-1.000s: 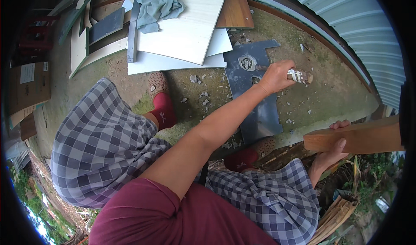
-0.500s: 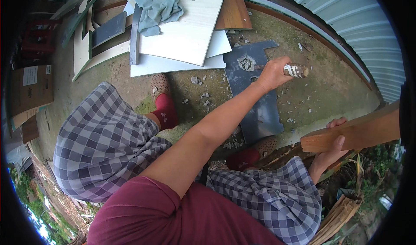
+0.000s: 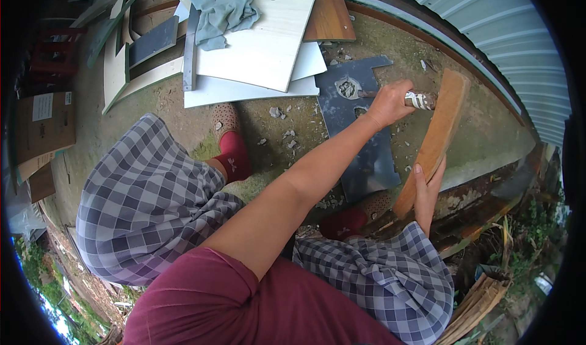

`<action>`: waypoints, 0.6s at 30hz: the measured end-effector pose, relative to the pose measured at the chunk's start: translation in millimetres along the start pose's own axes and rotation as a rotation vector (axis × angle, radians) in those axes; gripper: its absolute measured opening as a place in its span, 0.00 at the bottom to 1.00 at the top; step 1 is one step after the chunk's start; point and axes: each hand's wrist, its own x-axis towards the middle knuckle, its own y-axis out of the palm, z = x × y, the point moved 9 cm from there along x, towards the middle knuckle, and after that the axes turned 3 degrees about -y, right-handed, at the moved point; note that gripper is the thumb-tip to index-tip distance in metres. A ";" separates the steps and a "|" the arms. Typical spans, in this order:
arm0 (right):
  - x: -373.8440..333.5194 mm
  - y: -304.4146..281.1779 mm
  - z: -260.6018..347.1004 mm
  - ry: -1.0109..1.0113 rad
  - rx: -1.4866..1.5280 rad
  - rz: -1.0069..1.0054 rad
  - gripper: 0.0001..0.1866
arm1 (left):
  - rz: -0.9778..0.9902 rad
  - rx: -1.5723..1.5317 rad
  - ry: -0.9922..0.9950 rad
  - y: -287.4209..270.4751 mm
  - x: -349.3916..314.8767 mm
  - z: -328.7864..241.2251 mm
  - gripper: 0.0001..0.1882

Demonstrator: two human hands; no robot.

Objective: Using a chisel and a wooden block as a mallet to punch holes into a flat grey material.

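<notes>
My left hand [image 3: 390, 104] is closed round a chisel [image 3: 420, 100], whose worn handle is wrapped with whitish tape. The chisel lies nearly flat, its blade pointing left at a jagged hole in the dark grey board [image 3: 366, 168] on the ground. Whether the tip touches the board is hard to make out. My right hand [image 3: 429, 189] grips the lower part of a thick wooden block [image 3: 436, 131]. The block's upper part meets the butt end of the chisel handle, or is very close to it. A second, smaller opening in the board is partly covered by my left wrist.
Grey broken bits [image 3: 276, 112] lie scattered on the mossy ground. White panels [image 3: 256, 46] with a grey-green cloth [image 3: 226, 12] on top are stacked beyond. Cut board pieces [image 3: 152, 43] and a cardboard box [image 3: 46, 125] stand left. Corrugated metal sheeting [image 3: 488, 28] borders the right.
My right hand has swung the wooden block from the far right inward to the left, up to the chisel's handle end. My left hand and the chisel have barely shifted.
</notes>
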 end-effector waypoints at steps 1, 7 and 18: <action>-1.4 -1.5 -0.2 0.003 -0.007 -0.034 0.39 | 0.011 0.018 0.002 3.3 -1.0 -0.4 0.16; -5.4 -5.1 -9.7 0.015 0.055 -0.068 0.37 | 0.016 0.069 0.076 19.4 -1.2 -4.8 0.15; -8.9 -21.1 -58.2 0.150 0.196 -0.178 0.38 | 0.152 0.242 0.135 68.8 -14.0 10.5 0.11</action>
